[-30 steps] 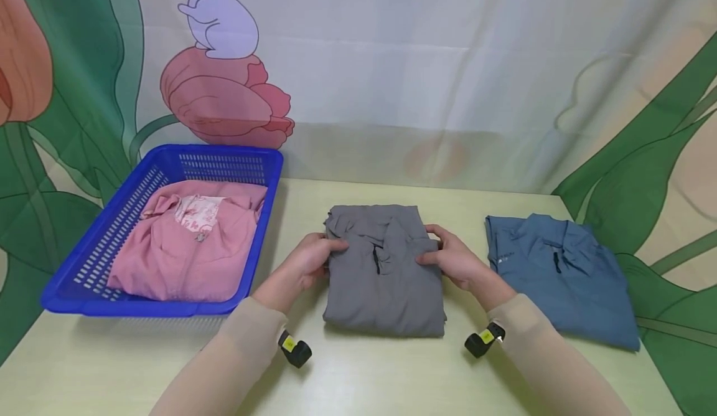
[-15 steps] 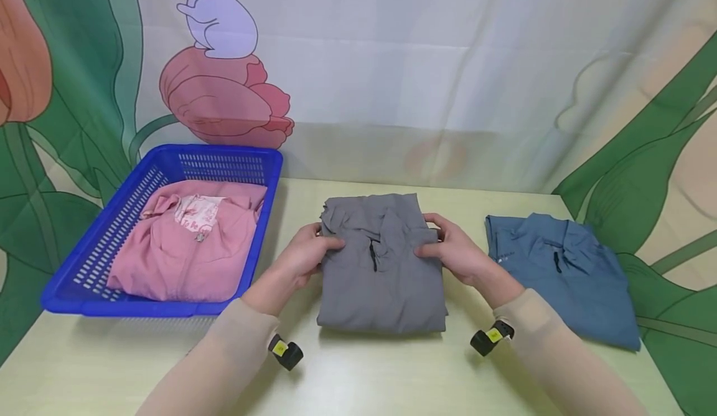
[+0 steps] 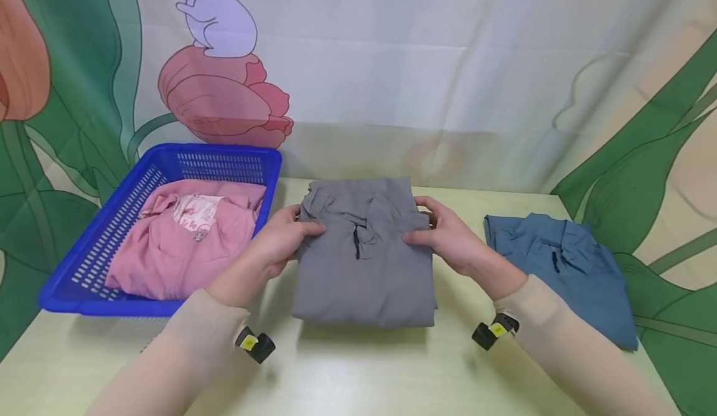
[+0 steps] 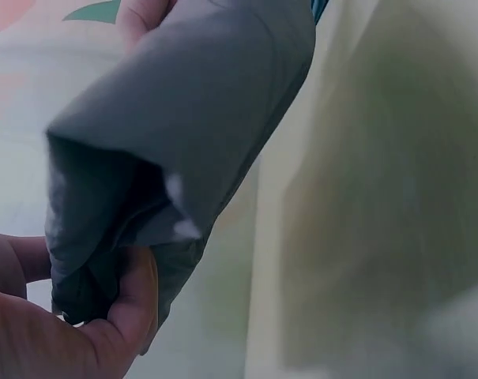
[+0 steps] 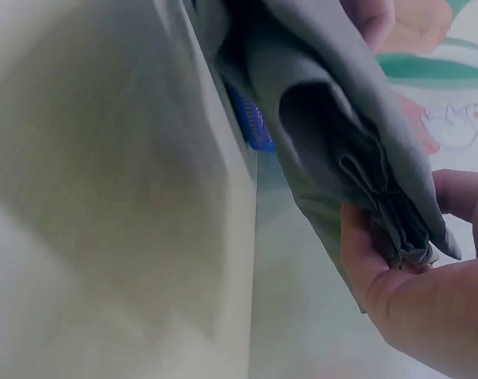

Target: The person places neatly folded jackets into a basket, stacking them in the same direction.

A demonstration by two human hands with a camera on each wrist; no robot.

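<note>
A folded grey shirt [image 3: 364, 279] with a short black zip pull at its collar hangs just above the table, its shadow below it. My left hand [image 3: 280, 236] pinches its left side, thumb on top and fingers underneath. On the opposite side my right hand [image 3: 456, 241] pinches it the same way. The left wrist view has the grey shirt's folded edge [image 4: 191, 95] between thumb and fingers, off the table surface. In the right wrist view the layered folds [image 5: 333, 134] of the other side sit in my right hand [image 5: 428, 292].
To the left stands a blue plastic basket [image 3: 101, 307] holding a folded pink garment [image 3: 179, 260]. A folded blue shirt [image 3: 571, 285] lies on the right of the pale table [image 3: 364, 378]. Behind the table hangs a printed curtain [image 3: 364, 80].
Both hands have raised the grey shirt off the table and carried it leftward, towards the basket. The pink garment and the blue shirt stay where they were.
</note>
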